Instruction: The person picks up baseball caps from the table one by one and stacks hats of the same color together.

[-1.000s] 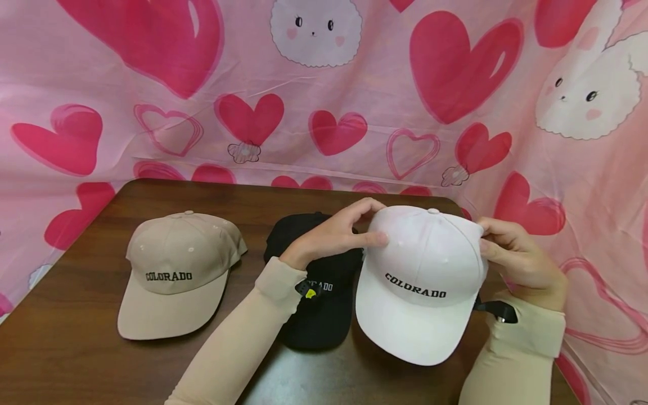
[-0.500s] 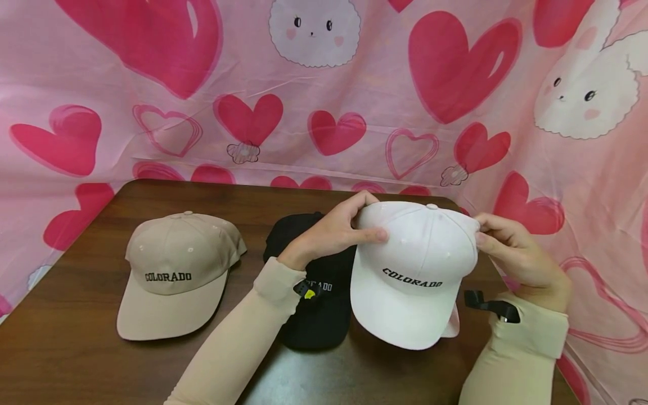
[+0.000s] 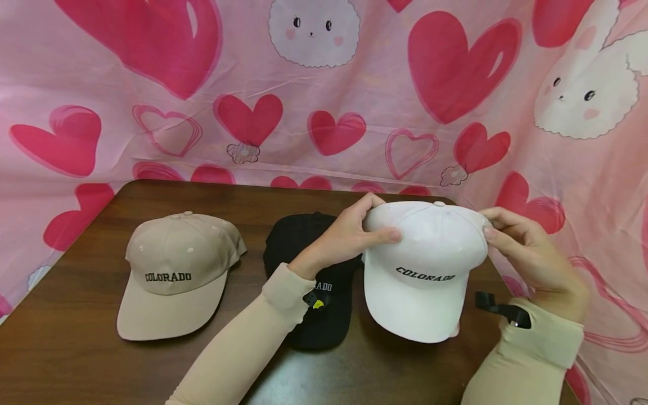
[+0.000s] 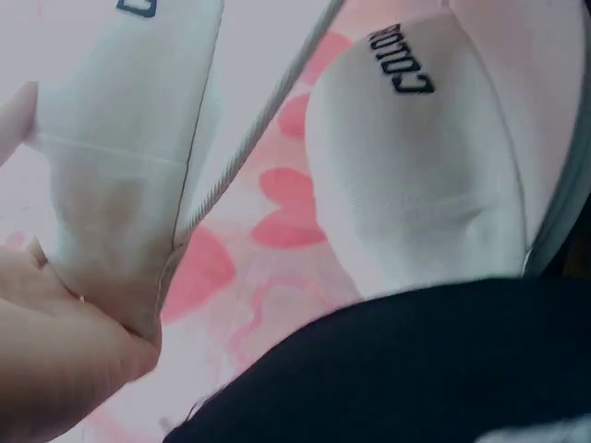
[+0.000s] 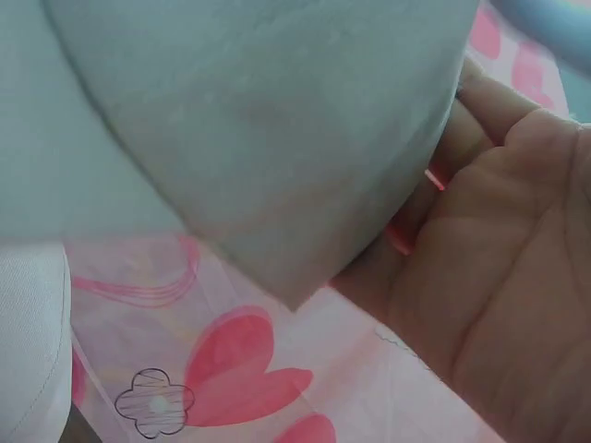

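A white baseball cap (image 3: 422, 242) lettered COLORADO is held up off the table, its brim toward me. My left hand (image 3: 349, 236) grips the crown's left side, thumb on the front and fingers behind. On the opposite side, my right hand (image 3: 536, 253) pinches the cap's edge between thumb and fingers. Low behind the white brim, a bit of pale pink brim (image 3: 455, 331) peeks out; the rest of it is hidden. A black cap (image 3: 324, 323) lies under my left wrist, partly covered. In the left wrist view, another pale COLORADO cap (image 4: 425, 157) appears beside the held one.
To the left, a beige COLORADO cap (image 3: 177, 261) sits on the dark wooden table (image 3: 66, 337). A pink cloth (image 3: 304, 84) printed with hearts and rabbits hangs behind the table and along its right side.
The white cap was lifted and shifted slightly left, then moved back right; its brim is higher than a second ago. Both hands kept hold, and the pale pink brim came into view behind it.
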Motion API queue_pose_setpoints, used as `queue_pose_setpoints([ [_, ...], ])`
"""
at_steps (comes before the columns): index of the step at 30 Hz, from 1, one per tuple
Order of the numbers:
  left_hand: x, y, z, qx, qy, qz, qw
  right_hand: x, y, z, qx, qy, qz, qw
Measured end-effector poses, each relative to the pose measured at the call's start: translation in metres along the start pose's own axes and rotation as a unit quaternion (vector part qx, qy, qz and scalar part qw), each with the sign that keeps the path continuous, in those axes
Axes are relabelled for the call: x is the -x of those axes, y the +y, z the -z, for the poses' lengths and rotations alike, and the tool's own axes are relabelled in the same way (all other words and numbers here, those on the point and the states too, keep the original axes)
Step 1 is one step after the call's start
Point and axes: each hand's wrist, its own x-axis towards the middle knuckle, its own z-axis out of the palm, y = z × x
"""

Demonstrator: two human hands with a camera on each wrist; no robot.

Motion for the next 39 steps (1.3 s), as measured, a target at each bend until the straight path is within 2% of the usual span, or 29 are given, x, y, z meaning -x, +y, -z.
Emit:
queue_pose_setpoints([
  [2,0.000,-0.002,-0.004,0.010,0.010,0.016,0.9998,0.001,0.000,0.002,-0.002,-0.004,-0.012,0.9999],
  [7,-0.001,-0.007,-0.013,0.013,0.035,0.052,0.9979,0.001,0.005,0.006,0.028,0.004,-0.059,0.9978],
  [11,-0.002,-0.012,-0.019,-0.001,0.047,0.076,0.9960,0.001,0.013,0.010,0.058,-0.014,-0.096,0.9936],
  [19,-0.004,-0.020,-0.027,-0.030,0.067,0.114,0.9908,-0.002,0.028,0.015,0.080,-0.044,-0.126,0.9878],
  [24,-0.005,-0.026,-0.031,-0.058,0.081,0.126,0.9870,-0.003,0.034,0.017,0.095,-0.031,-0.139,0.9852],
  [29,-0.006,-0.030,-0.035,-0.079,0.091,0.123,0.9852,-0.004,0.038,0.018,0.116,-0.023,-0.152,0.9812],
  [39,-0.004,-0.037,-0.040,-0.113,0.097,0.133,0.9799,-0.005,0.052,0.017,0.143,-0.001,-0.245,0.9590],
])
